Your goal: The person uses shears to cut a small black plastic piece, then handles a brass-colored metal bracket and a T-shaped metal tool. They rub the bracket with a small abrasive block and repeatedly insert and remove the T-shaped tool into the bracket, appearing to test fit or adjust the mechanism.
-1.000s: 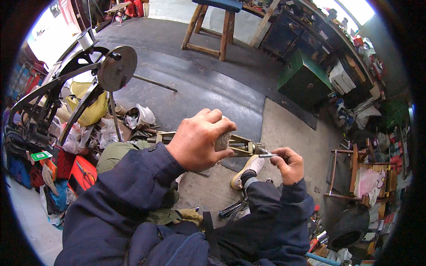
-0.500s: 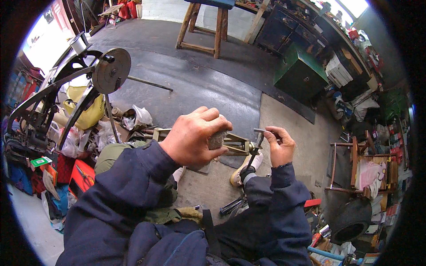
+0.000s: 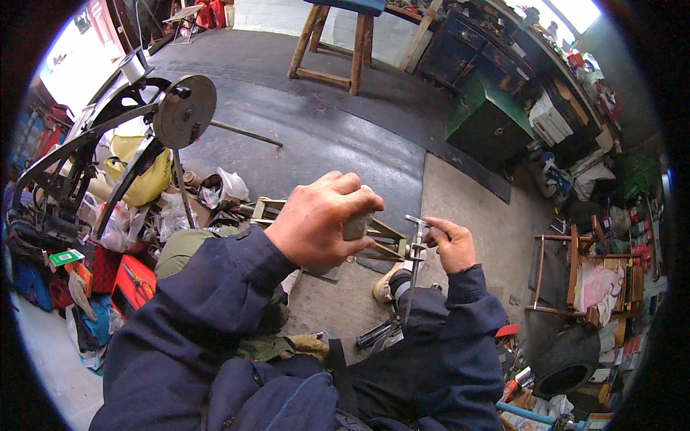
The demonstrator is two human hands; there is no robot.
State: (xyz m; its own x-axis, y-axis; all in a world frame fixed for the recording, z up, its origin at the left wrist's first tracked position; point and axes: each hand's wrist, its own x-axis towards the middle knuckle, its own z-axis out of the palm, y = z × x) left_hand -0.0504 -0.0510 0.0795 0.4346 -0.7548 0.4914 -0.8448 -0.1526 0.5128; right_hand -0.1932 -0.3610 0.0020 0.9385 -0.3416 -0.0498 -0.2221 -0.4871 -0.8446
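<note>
My left hand (image 3: 316, 219) is closed around a rough grey block (image 3: 357, 227), its thumb on the near side. Passing behind that hand is a brass-coloured metal frame (image 3: 387, 239) that narrows towards its right end. My right hand (image 3: 453, 246) pinches a slim metal tool (image 3: 415, 248) with short cross jaws and a long thin bar, resembling a caliper. The tool stands nearly upright at the frame's right tip; whether the two touch, I cannot tell. Its lower end passes in front of my trouser leg.
A black iron machine with a round disc wheel (image 3: 185, 113) stands at left, above bags and a yellow bag (image 3: 147, 172). A wooden stool (image 3: 356, 54) is ahead. To the right are a green box (image 3: 489, 118), a wooden folding chair (image 3: 575, 276) and a tyre (image 3: 568, 359).
The metal tool in my right hand has turned, and its jaws and long bar now show beside the frame's tip. My left hand keeps its hold on the block.
</note>
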